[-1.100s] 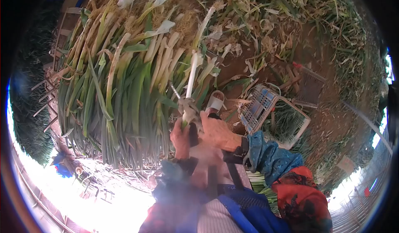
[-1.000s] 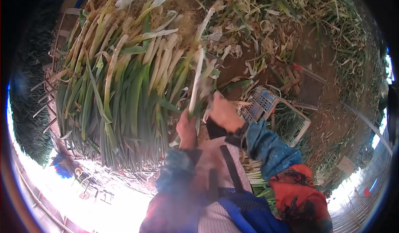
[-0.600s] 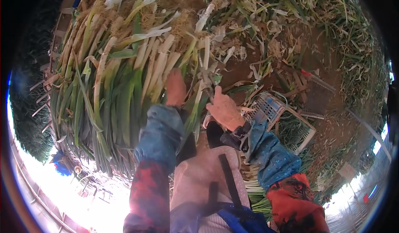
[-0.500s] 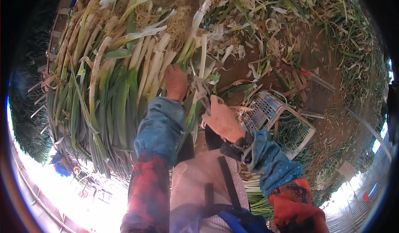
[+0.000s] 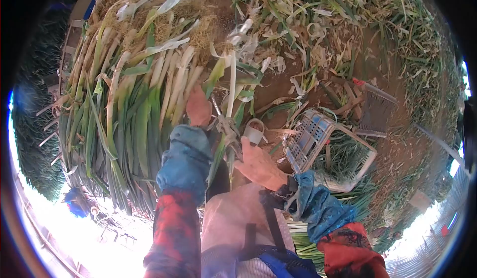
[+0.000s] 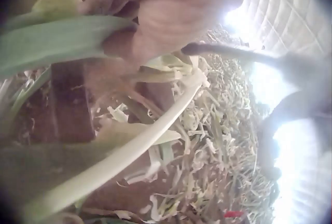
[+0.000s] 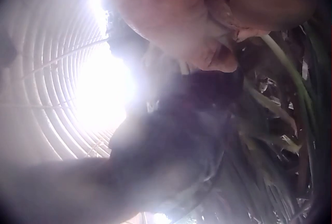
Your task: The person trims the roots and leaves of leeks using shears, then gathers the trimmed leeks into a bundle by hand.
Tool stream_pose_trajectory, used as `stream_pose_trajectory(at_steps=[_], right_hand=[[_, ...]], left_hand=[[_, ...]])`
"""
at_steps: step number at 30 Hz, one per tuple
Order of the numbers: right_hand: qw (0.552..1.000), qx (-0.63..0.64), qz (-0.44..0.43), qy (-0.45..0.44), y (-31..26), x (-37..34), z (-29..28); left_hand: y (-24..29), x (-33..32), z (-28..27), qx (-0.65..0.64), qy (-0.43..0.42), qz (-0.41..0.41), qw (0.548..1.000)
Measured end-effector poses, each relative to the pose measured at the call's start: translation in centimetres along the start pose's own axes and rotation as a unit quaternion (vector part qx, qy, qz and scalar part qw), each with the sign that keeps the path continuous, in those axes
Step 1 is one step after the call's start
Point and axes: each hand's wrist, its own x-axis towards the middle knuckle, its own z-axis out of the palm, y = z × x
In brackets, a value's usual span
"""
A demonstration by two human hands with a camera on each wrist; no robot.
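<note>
In the head view my left hand is on the right edge of a thick pile of untrimmed green onions, fingers curled round one of them. Its broad green leaf shows under the thumb in the left wrist view. My right hand grips a grey-wrapped air blow gun with a thin metal nozzle. A peeled white green onion stands up alongside the gun, its lower part hidden behind gun and fingers. The right wrist view is dim and hazy, with the curled fingers at the top.
A plastic crate lies tipped to the right, near a white shoe. Behind it stands a dark slatted piece. Peelings and cut leaves litter the brown ground. More green onions lie beside my leg.
My left hand has let go of the peeled green onion and moved left onto the pile. The peeled onion stays beside the gun at my right hand, which has moved slightly down.
</note>
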Motion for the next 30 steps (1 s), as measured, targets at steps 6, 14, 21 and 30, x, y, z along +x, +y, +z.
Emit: stream_pose_trajectory(at_steps=[6,14,21,30], right_hand=[[0.999,-0.035,0.005,-0.025,-0.5,-1.3,0.2],[0.995,-0.064,0.076,0.003,2.8,0.9,0.5],[0.997,-0.065,0.043,0.020,3.5,0.8,2.4],[0.997,-0.072,0.030,0.018,1.9,-1.4,0.9]], left_hand=[[-0.5,-4.9,-1.9,-0.019,-0.136,-0.078,0.987],[-1.5,-3.1,1.9,0.059,-0.132,0.068,0.987],[-1.6,-0.7,2.0,0.018,-0.180,0.058,0.982],[-1.6,0.3,1.0,-0.162,-0.270,-0.031,0.949]])
